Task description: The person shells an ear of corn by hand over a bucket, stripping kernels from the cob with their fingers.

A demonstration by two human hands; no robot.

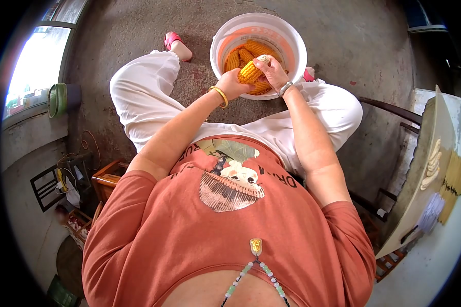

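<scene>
An ear of yellow corn [250, 73] is held over the bucket between my two hands. My left hand [233, 85], with a gold bangle at the wrist, is closed around its lower left end. My right hand [275, 73], wearing a silver band, grips the other end near the pale tip, its thumb on top. Below them stands a white bucket [300, 48] with more corn ears [256, 47] and orange-yellow kernels inside. My hands hide part of the bucket's contents.
The bucket stands on a concrete floor [128, 36] between my legs. At right is a board-topped table [415, 189] bearing pale strands. A wooden stool [107, 179] and a black rack [45, 187] are at left. A green container [57, 101] sits by the window.
</scene>
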